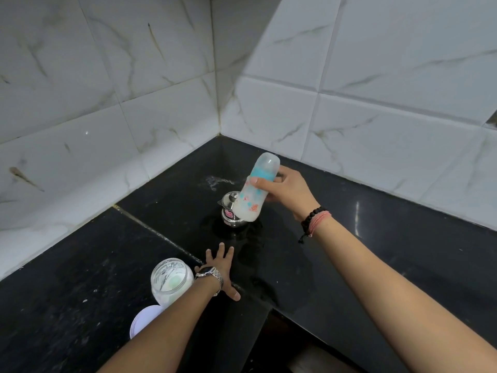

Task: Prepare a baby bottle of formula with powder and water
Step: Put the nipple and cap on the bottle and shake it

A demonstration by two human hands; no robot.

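The right hand (285,189), right of centre, grips the baby bottle (254,188) tilted in the air, fingers curled round it; capped, teal-banded, cloudy white inside; a steel pot (230,211) sits just behind; the left hand (222,267), lower centre, lies spread flat on the black counter (80,278) beside an open powder jar (172,279); marbled white tiles (107,76) behind

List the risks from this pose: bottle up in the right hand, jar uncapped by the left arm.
1. The open powder jar stands right beside the left hand and forearm; a sideways sweep could tip it.
2. The right hand holds the baby bottle tilted above the steel pot; swinging it lower could strike the pot.
3. The counter looks wet around the pot, so the flat left hand may slide.
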